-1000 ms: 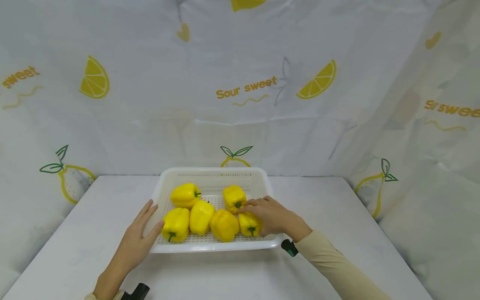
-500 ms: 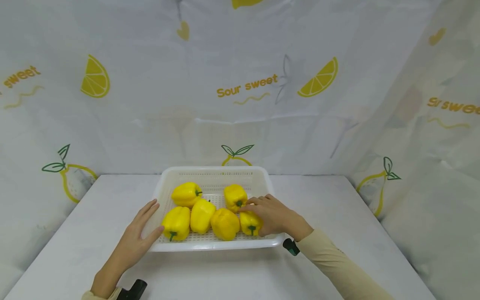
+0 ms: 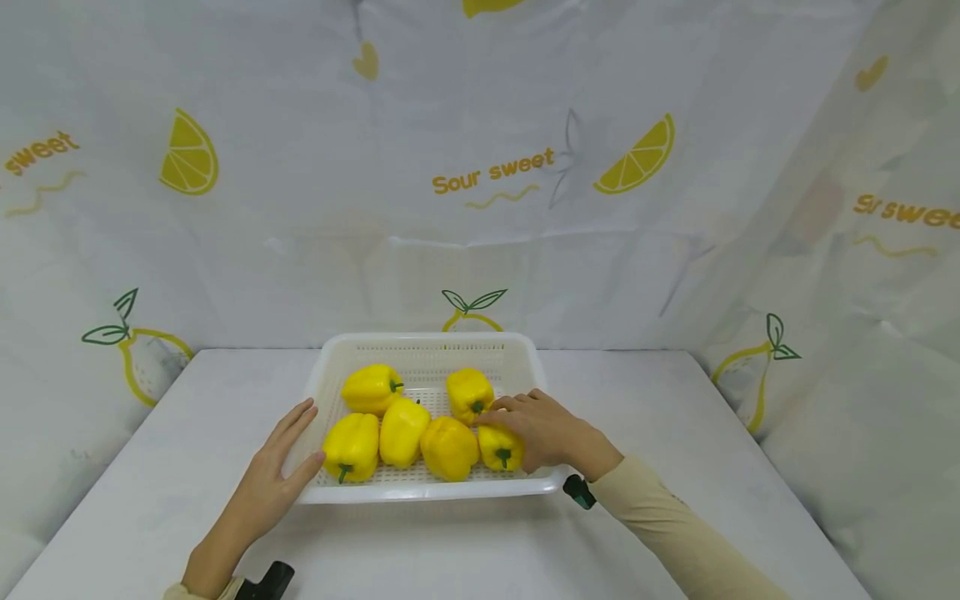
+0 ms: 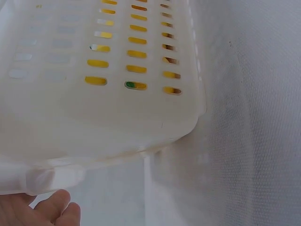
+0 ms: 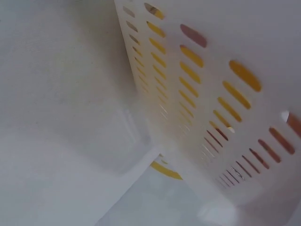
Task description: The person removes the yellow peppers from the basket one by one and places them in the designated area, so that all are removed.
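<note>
Several yellow bell peppers lie in a white perforated plastic basket [image 3: 427, 493]. My right hand [image 3: 543, 429] reaches over the basket's right side and grips the front right bell pepper [image 3: 498, 450], its fingers bent over the top. My left hand [image 3: 266, 483] rests along the left rim with fingers extended and thumb spread, the thumb tip close to the front left bell pepper [image 3: 352, 446]. In the left wrist view, fingertips [image 4: 54, 205] show beside the rim. The right wrist view shows the basket wall [image 5: 207, 160], with yellow and skin tones behind its slots; the hand itself is hidden there.
The basket stands on a white-covered table [image 3: 637, 533]. Behind it hangs a white sheet [image 3: 337, 183] with lemon prints, which continues down both sides. Another bell pepper [image 3: 470, 394] lies just behind my right fingertips. Dark wrist devices show at both sleeves.
</note>
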A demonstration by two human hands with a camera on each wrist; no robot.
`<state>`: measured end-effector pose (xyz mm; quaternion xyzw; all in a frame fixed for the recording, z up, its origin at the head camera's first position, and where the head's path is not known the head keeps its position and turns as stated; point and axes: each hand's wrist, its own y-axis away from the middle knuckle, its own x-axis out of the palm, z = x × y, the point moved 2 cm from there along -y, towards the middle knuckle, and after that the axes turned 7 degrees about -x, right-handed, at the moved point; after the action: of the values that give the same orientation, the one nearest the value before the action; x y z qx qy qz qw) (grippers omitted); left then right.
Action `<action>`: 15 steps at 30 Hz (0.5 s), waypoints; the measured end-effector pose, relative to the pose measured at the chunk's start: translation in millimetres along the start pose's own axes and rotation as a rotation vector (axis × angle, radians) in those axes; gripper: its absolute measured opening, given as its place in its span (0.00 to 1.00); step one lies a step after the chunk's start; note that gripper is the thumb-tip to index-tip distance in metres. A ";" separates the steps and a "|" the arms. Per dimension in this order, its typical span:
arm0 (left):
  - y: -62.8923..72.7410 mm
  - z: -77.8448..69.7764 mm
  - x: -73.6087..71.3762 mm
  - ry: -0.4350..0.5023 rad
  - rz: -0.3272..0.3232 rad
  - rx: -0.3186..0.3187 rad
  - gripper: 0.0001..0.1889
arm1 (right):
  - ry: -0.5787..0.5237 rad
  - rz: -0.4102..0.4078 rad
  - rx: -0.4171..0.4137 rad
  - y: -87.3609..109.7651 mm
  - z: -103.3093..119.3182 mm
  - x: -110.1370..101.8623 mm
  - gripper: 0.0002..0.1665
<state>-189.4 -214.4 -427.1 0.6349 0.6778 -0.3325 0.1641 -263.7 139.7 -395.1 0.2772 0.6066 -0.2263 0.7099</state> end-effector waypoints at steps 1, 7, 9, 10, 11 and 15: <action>0.0 0.1 0.3 0.000 0.000 -0.001 0.33 | 0.003 0.006 -0.001 -0.1 0.4 0.1 0.48; 0.1 -0.1 0.2 -0.004 0.004 -0.004 0.33 | 0.027 0.001 -0.008 -0.4 2.2 -0.5 0.48; 0.3 -0.4 -0.2 -0.007 0.001 -0.001 0.32 | 0.027 -0.009 -0.014 -0.2 2.2 -0.8 0.48; 0.3 -0.5 -0.4 -0.009 0.000 0.000 0.32 | 0.022 -0.013 -0.017 -0.1 2.0 -0.9 0.47; 0.5 -0.7 -0.5 -0.008 -0.001 0.000 0.32 | 0.017 -0.016 -0.018 0.1 1.7 -1.1 0.47; 0.1 -1.4 -0.2 -0.005 0.003 -0.003 0.32 | -0.046 -0.030 -0.015 1.6 -0.4 -1.3 0.45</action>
<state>-189.0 -213.7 -426.0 0.6347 0.6770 -0.3329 0.1675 -263.1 141.1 -393.7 0.2574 0.5960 -0.2388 0.7221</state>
